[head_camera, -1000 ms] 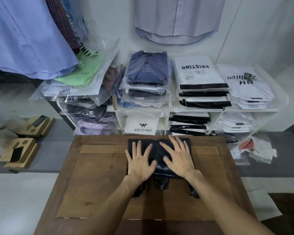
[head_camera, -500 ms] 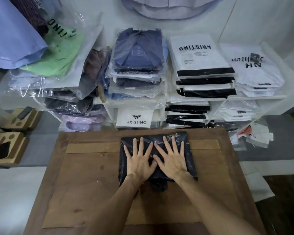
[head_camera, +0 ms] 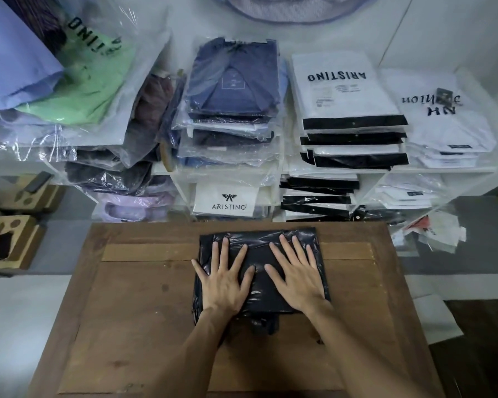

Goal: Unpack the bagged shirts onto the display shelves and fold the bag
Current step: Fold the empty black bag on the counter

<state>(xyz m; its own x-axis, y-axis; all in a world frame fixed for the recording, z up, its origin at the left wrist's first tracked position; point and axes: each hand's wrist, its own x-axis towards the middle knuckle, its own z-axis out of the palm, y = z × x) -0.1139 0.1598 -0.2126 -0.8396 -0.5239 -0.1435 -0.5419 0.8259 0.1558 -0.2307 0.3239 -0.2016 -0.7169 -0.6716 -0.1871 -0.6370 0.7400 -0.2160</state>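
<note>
Wooden blocks (head_camera: 10, 242) — two, on the floor at far left, each with cut-outs holding small dark items.

Wooden table (head_camera: 144, 305) — brown, inset centre panel, foreground.

Left hand (head_camera: 223, 278) — laid palm down on the left half of the bag, fingers straight and spread, thumb out toward the middle; it presses flat and grips nothing. Forearm runs back to the lower edge of the view.

Black plastic bag (head_camera: 260, 268) — folded to a compact rectangle, lying on the far centre of the table beneath both hands; a loose part pokes out at its near edge between the wrists.

Right hand (head_camera: 299, 278) — palm down on the right half of the bag, fingers straight and fanned, thumb out toward the left hand; also pressing flat, nothing held. The two thumbs lie near each other, apart.

Display shelves (head_camera: 443, 169) — white, behind the table, two tiers visible.

Bagged shirts (head_camera: 236, 81) — stacked on the shelves: green and dark ones at left, navy in the middle, white packs printed ARISTINO at right.
</note>
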